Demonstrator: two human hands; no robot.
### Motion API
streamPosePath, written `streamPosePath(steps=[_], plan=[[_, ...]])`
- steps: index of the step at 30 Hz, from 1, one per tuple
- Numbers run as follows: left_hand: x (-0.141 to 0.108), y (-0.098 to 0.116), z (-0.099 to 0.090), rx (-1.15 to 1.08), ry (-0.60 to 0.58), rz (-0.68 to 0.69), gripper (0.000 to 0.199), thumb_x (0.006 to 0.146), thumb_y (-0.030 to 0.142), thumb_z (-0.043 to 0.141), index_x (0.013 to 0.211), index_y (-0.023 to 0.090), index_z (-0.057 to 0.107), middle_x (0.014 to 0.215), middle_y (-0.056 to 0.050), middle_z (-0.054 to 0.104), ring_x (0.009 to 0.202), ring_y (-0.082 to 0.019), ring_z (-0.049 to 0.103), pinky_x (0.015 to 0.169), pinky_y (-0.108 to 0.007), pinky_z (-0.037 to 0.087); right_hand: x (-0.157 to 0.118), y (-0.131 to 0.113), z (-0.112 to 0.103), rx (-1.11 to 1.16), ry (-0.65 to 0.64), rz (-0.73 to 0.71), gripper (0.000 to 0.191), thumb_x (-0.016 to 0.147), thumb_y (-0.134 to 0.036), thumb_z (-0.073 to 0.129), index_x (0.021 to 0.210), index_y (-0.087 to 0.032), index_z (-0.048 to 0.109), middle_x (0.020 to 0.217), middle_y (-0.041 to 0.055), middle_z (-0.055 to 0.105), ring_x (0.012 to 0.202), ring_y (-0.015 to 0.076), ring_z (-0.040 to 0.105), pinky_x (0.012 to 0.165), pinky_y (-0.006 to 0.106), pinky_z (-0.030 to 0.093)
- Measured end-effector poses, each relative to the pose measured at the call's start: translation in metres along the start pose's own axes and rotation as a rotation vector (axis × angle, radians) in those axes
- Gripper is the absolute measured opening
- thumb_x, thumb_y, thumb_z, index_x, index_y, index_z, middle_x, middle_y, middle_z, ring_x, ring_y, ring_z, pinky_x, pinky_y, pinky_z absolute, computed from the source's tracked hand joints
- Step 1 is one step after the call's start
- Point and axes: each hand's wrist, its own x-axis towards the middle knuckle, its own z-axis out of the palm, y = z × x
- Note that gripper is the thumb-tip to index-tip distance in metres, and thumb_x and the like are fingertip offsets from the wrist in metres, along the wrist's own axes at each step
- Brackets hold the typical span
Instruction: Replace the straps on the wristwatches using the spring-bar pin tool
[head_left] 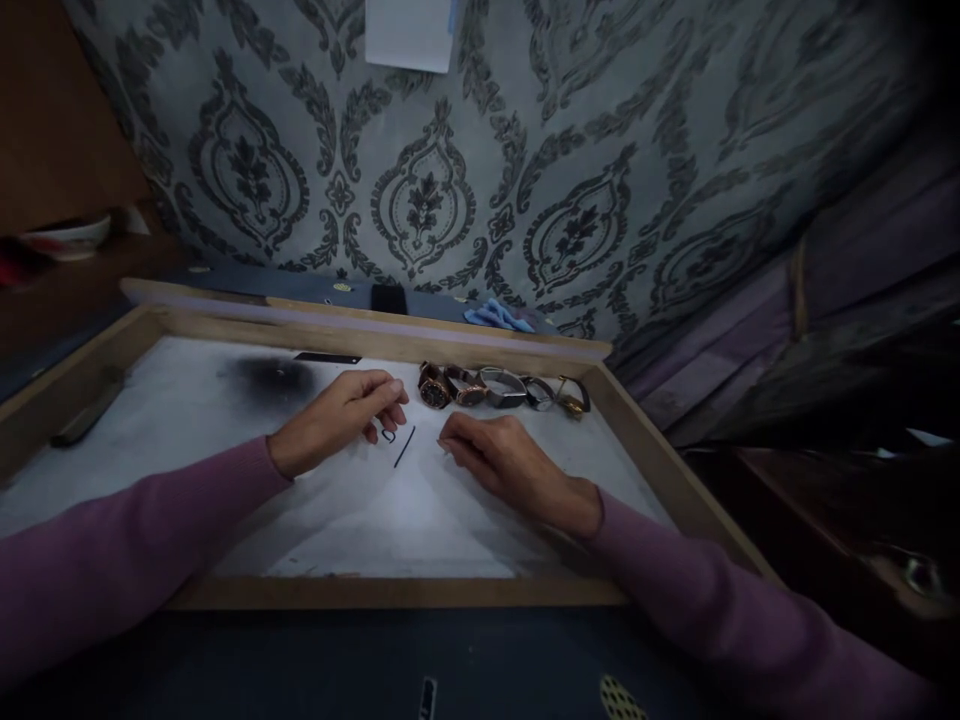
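Note:
My left hand hovers over the white sheet in a shallow wooden tray, its fingers loosely bent and slightly apart, with nothing visible in them. Just below its fingertips is a small dark loop. A thin dark strip lies slanted on the white surface between both hands. My right hand is closed, thumb and forefinger pinched together; whatever is at the tips is too small to name. Beyond it, several wristwatches stand in a row, among them a dark-faced watch and a gold-toned watch.
The tray's wooden rim surrounds the white sheet. A flat black piece lies near the back rim, and a dark long object lies at left. Behind the tray are a blue cloth and a patterned wall.

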Motion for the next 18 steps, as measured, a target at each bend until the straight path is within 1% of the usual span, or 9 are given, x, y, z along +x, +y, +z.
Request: streamPosePath(steps=[2,4,6,8,12,15,18], plan=[[0.0,0.0,0.0,0.0,-0.011,-0.004,0.031,0.087,0.043,0.049,0.082,0.013,0.057,0.075,-0.005,0.062,0.067,-0.014,0.058,0.054,-0.023,0.044,0.0,0.001,0.003,0.091,-0.003,0.033,0.014,0.09,-0.023,0.051,0.078,-0.018,0.056,0.058,-0.0009,0.057,0.049,0.0098,0.047,0.051,0.023,0.033],[0.001,-0.001,-0.001,-0.003,-0.017,-0.01,0.031,0.087,0.043,0.049,0.082,0.014,0.057,0.075,-0.004,0.063,0.066,-0.014,0.058,0.054,-0.023,0.044,-0.001,0.002,0.006,0.268,-0.019,0.098,0.017,0.091,-0.027,0.051,0.077,-0.018,0.056,0.058,-0.0015,0.058,0.047,0.0091,0.05,0.05,0.022,0.036],[0.001,-0.002,-0.001,-0.004,-0.02,-0.018,0.03,0.087,0.043,0.049,0.082,0.014,0.058,0.075,-0.004,0.063,0.066,-0.014,0.058,0.054,-0.023,0.044,-0.002,0.004,0.01,0.478,-0.027,0.172,0.022,0.091,-0.034,0.052,0.076,-0.018,0.055,0.058,-0.0015,0.059,0.045,0.0086,0.051,0.047,0.021,0.039],[0.001,-0.002,0.0,0.002,-0.022,-0.022,0.031,0.088,0.043,0.049,0.082,0.014,0.058,0.074,-0.004,0.063,0.065,-0.014,0.057,0.053,-0.023,0.044,-0.003,0.005,0.015,0.61,-0.01,0.238,0.029,0.09,-0.04,0.053,0.072,-0.018,0.054,0.058,-0.0013,0.058,0.044,0.0081,0.051,0.043,0.02,0.039],[0.001,-0.005,0.002,0.023,-0.034,-0.028,0.031,0.088,0.042,0.048,0.083,0.013,0.06,0.072,-0.004,0.062,0.062,-0.013,0.056,0.053,-0.023,0.044,-0.006,0.005,0.022,0.631,0.066,0.316,0.036,0.092,-0.04,0.05,0.064,-0.018,0.053,0.051,-0.0024,0.053,0.04,0.007,0.045,0.039,0.019,0.033],[0.001,-0.007,0.003,0.028,-0.051,-0.027,0.032,0.088,0.042,0.047,0.083,0.013,0.06,0.071,-0.003,0.061,0.059,-0.012,0.054,0.051,-0.023,0.043,-0.006,0.004,0.024,0.606,0.101,0.311,0.036,0.093,-0.04,0.049,0.065,-0.018,0.053,0.051,-0.0027,0.053,0.04,0.007,0.043,0.04,0.02,0.033],[0.001,-0.01,0.003,0.02,-0.066,-0.034,0.033,0.088,0.043,0.046,0.084,0.013,0.06,0.071,-0.003,0.061,0.057,-0.011,0.052,0.051,-0.023,0.043,-0.006,0.003,0.024,0.539,0.104,0.29,0.036,0.094,-0.039,0.048,0.065,-0.019,0.054,0.05,-0.0031,0.052,0.04,0.0074,0.043,0.042,0.021,0.034]])
